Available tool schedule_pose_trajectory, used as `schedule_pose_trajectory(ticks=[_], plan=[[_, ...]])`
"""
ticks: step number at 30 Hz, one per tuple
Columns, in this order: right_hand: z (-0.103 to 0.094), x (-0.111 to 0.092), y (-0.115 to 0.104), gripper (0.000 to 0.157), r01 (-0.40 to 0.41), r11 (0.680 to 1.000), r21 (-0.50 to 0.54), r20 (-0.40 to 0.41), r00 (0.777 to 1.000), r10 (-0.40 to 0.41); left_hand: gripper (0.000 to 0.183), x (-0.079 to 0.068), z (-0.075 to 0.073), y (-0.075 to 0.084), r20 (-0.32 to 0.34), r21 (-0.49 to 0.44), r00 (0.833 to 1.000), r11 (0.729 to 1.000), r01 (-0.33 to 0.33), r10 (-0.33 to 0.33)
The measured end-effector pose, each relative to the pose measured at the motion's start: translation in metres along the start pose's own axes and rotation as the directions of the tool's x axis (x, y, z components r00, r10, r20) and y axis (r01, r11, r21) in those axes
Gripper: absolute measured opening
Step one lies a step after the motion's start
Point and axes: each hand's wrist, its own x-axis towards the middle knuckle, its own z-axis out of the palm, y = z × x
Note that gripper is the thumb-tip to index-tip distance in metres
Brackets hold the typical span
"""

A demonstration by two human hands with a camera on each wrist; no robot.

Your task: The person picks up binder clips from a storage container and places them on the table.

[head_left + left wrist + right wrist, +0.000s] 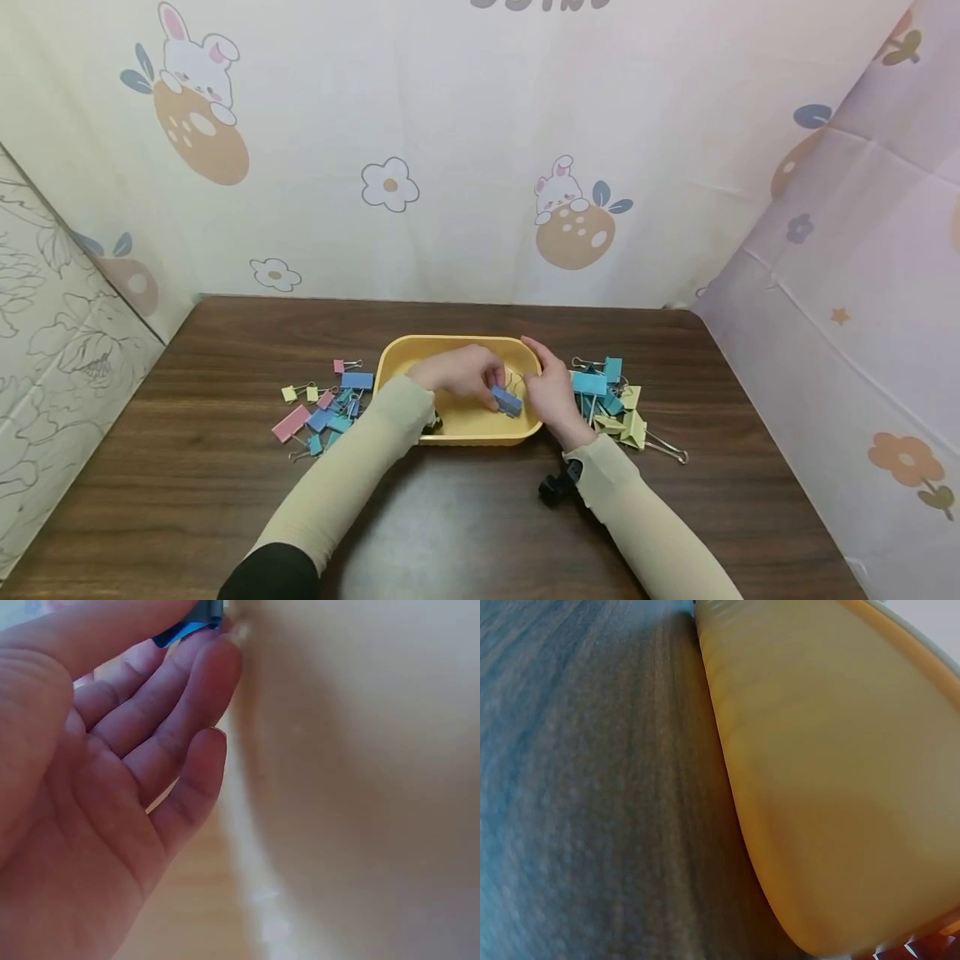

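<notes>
A yellow tray point(465, 439) sits on the table. Inside it, my left hand point(463, 372) pinches a blue binder clip point(507, 402) between thumb and fingertips, near the tray's right end. The left wrist view shows the same blue binder clip point(191, 626) at the top, partly cut off, with the other fingers loosely bent. My right hand point(555, 396) grips the tray's right rim, thumb and fingers on either side of it. In the right wrist view only the tray's outer wall point(840, 750) is seen, not the hand.
Left of the tray lies a loose pile of pink, yellow, blue and teal binder clips point(356, 381). Teal and yellow binder clips point(589, 383) are heaped close to its right side. A patterned curtain point(465, 233) hangs behind the dark wooden table point(225, 358).
</notes>
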Motion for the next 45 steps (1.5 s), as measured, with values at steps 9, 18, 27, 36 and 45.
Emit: schedule_pose_trajectory(ticks=[9, 18, 27, 36, 45], plan=[[0.001, -0.001, -0.003, 0.062, 0.008, 1.000, 0.000, -0.012, 1.000, -0.008, 0.016, -0.011, -0.019, -0.002, -0.078, -0.043, 0.997, 0.999, -0.002, -0.002], [0.000, -0.002, -0.004, 0.063, -0.036, 0.999, 0.007, -0.004, 0.999, 0.036, 0.017, -0.031, -0.045, 0.007, -0.187, -0.043, 0.982, 0.998, -0.039, 0.030], [0.001, -0.002, -0.004, 0.065, -0.048, 0.999, 0.018, 0.005, 0.999, 0.048, 0.018, -0.081, -0.073, 0.017, -0.336, -0.053, 0.942, 0.999, -0.002, -0.016], [-0.001, -0.003, -0.003, 0.063, -0.041, 0.999, 0.027, 0.009, 0.999, 0.041, 0.017, -0.136, -0.082, -0.001, -0.410, -0.027, 0.905, 0.993, 0.115, -0.116], [-0.001, -0.003, -0.005, 0.063, -0.060, 0.998, 0.029, 0.010, 0.998, 0.060, 0.017, -0.194, -0.083, -0.037, -0.437, -0.067, 0.867, 0.970, 0.233, -0.238]])
